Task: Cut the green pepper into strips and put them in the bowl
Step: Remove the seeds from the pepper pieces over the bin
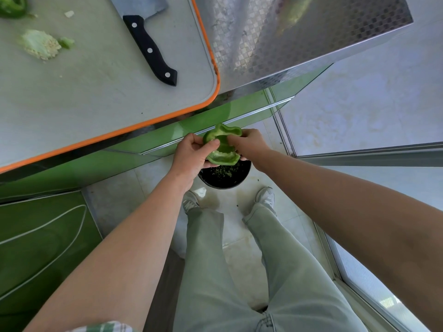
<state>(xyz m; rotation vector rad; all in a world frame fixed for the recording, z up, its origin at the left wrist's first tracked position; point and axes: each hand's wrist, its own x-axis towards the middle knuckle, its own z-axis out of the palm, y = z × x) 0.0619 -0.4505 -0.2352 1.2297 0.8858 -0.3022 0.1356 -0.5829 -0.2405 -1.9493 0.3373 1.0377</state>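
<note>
A white cutting board with an orange rim fills the upper left of the head view, lying on a patterned steel counter above green cabinet fronts. Below, a person in pale green trousers and white sneakers stands on a tiled floor, both bare forearms reaching forward over a black bin that sits on the floor between the cabinet and the feet, flecked inside with small green scraps.

A cleaver with a black riveted handle lies flat on the board, untouched, its blade running off the top edge. Near the board's left side rest the pepper's pale seed core and, at the top corner, another green pepper piece.

Over the bin, the left hand cradles an opened pepper half, fingers curled under it and the thumb pressed onto its upper inner wall. The right hand pinches into the hollow of the same piece, fingertips narrowed together against the inner flesh. The piece is uncut, held in the air off the board.
</note>
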